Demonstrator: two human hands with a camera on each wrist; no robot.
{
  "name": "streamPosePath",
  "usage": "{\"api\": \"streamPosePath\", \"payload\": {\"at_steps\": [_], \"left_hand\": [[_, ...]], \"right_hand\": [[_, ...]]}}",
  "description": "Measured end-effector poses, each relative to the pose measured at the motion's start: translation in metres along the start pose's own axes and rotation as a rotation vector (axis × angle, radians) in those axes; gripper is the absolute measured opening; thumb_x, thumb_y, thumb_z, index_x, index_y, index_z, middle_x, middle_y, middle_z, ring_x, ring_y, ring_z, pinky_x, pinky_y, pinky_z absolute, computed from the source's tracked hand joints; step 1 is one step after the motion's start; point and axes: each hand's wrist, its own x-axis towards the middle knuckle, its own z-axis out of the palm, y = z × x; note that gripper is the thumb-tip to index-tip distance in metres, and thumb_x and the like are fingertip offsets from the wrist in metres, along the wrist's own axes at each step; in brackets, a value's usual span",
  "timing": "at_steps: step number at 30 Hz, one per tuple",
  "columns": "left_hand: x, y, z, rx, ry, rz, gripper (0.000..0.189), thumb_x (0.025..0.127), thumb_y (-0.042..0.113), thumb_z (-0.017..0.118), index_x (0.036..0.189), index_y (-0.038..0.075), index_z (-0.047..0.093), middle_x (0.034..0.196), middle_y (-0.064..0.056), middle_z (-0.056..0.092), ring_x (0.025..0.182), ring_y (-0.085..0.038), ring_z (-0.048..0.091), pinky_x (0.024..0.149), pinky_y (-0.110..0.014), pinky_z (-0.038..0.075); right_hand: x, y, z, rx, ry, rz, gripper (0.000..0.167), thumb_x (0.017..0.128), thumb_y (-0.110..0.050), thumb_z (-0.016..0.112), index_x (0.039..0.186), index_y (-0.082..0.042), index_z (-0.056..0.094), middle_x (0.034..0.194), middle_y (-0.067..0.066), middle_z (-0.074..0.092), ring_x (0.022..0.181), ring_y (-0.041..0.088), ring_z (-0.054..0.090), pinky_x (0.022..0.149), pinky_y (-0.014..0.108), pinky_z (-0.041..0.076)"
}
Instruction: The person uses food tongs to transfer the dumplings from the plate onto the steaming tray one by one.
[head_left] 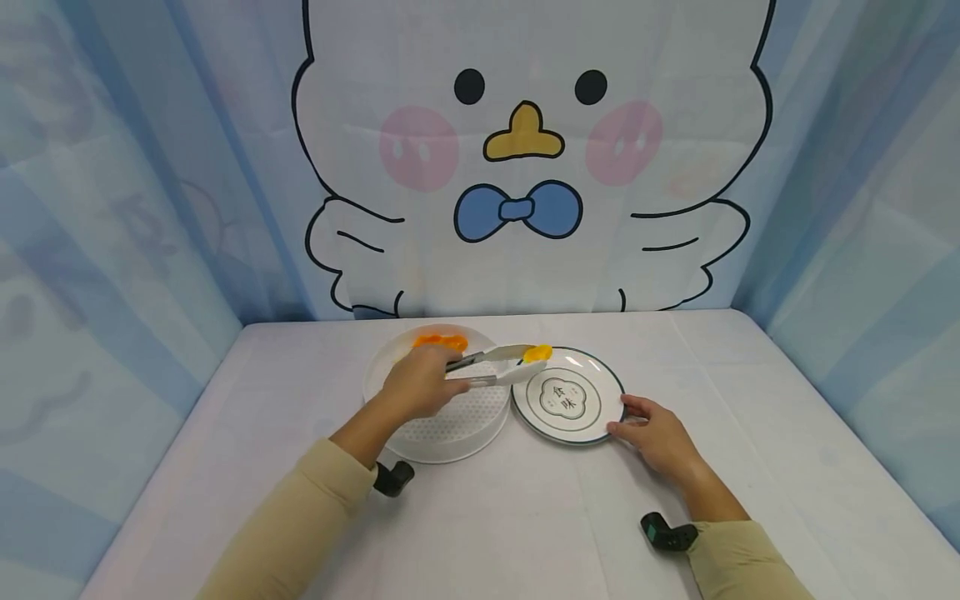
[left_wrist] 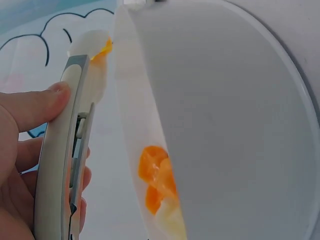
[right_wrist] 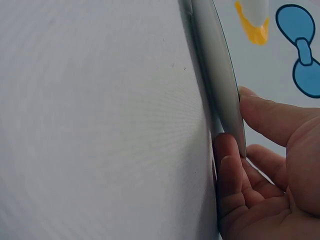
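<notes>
Orange piece (head_left: 537, 353) pinched in tips of tongs (head_left: 491, 367), held in air over far-left rim of plate (head_left: 567, 397), just above it, not touching as far as head view shows. Same piece seen in left wrist view at tong tip (left_wrist: 102, 49) and in right wrist view hanging past plate edge (right_wrist: 252, 27).

Left hand (head_left: 417, 385) grips tongs, fingers (left_wrist: 35, 107) curled round the handle, thumb pressing the upper arm; tongs squeezed nearly closed on the piece. Hand sits over the bowl (head_left: 435, 408), tongs pointing right toward plate.

Bowl white, round, w/ dotted inner floor; more orange pieces (head_left: 441, 341) lie at its far side, also seen in left wrist view (left_wrist: 157, 175) against inner wall. Bowl and plate side by side, rims just beside each other; touching or not, can't tell.

Plate white w/ dark rim line and cloud-shaped mark w/ characters in centre. Right hand (head_left: 656, 433) at plate's near-right edge, fingers (right_wrist: 235, 190) curled under the rim and thumb on top, pinching the edge; plate flat on surface (head_left: 487, 517).

Surface covered w/ white cloth. Both arms in beige sleeves; black wrist cams near each cuff. Behind: backdrop (head_left: 525, 150) w/ big cartoon bird, yellow beak, pink cheeks, blue bow tie; blue-white curtains on both sides.
</notes>
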Motion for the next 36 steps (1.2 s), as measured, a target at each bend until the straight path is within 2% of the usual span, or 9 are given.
{"api": "streamPosePath", "payload": {"at_steps": [6, 15, 24, 30, 36], "left_hand": [[-0.008, -0.013, -0.009, -0.009, 0.02, -0.017, 0.052, 0.089, 0.032, 0.078, 0.133, 0.009, 0.065, 0.129, -0.007, 0.065, 0.11, -0.024, 0.058, 0.095, -0.046, 0.048], [-0.015, -0.026, -0.018, -0.012, 0.025, -0.07, 0.055, 0.09, 0.034, 0.076, 0.137, 0.008, 0.062, 0.131, -0.01, 0.063, 0.106, -0.027, 0.057, 0.095, -0.049, 0.048], [-0.024, -0.041, -0.027, -0.015, 0.019, -0.115, 0.058, 0.092, 0.034, 0.074, 0.139, 0.004, 0.059, 0.137, -0.016, 0.059, 0.125, -0.036, 0.052, 0.102, -0.055, 0.043], [-0.025, -0.053, -0.028, 0.003, 0.019, -0.13, 0.057, 0.093, 0.031, 0.073, 0.139, 0.001, 0.058, 0.135, -0.019, 0.059, 0.124, -0.037, 0.053, 0.101, -0.055, 0.044], [-0.025, -0.057, -0.026, 0.012, 0.013, -0.141, 0.056, 0.092, 0.031, 0.074, 0.137, 0.001, 0.059, 0.131, -0.018, 0.062, 0.118, -0.036, 0.056, 0.098, -0.054, 0.046]], "right_hand": [[0.001, 0.001, 0.0, -0.003, 0.003, 0.002, 0.072, 0.092, -0.026, 0.074, 0.146, 0.007, 0.042, 0.137, 0.029, 0.052, 0.117, 0.039, 0.054, 0.097, 0.051, 0.044], [0.001, 0.002, 0.0, -0.002, 0.01, 0.01, 0.071, 0.091, -0.024, 0.074, 0.146, 0.007, 0.042, 0.137, 0.029, 0.052, 0.117, 0.039, 0.054, 0.097, 0.051, 0.044], [0.001, 0.001, 0.001, -0.006, 0.009, 0.011, 0.072, 0.092, -0.026, 0.074, 0.146, 0.007, 0.042, 0.137, 0.029, 0.051, 0.117, 0.04, 0.053, 0.097, 0.052, 0.044], [0.001, 0.0, 0.0, -0.012, 0.007, 0.017, 0.072, 0.091, -0.026, 0.074, 0.146, 0.007, 0.042, 0.138, 0.029, 0.051, 0.117, 0.04, 0.053, 0.097, 0.052, 0.043], [0.001, -0.001, 0.0, -0.008, 0.005, 0.02, 0.071, 0.091, -0.025, 0.074, 0.146, 0.006, 0.042, 0.137, 0.029, 0.052, 0.116, 0.039, 0.053, 0.096, 0.051, 0.044]]}}
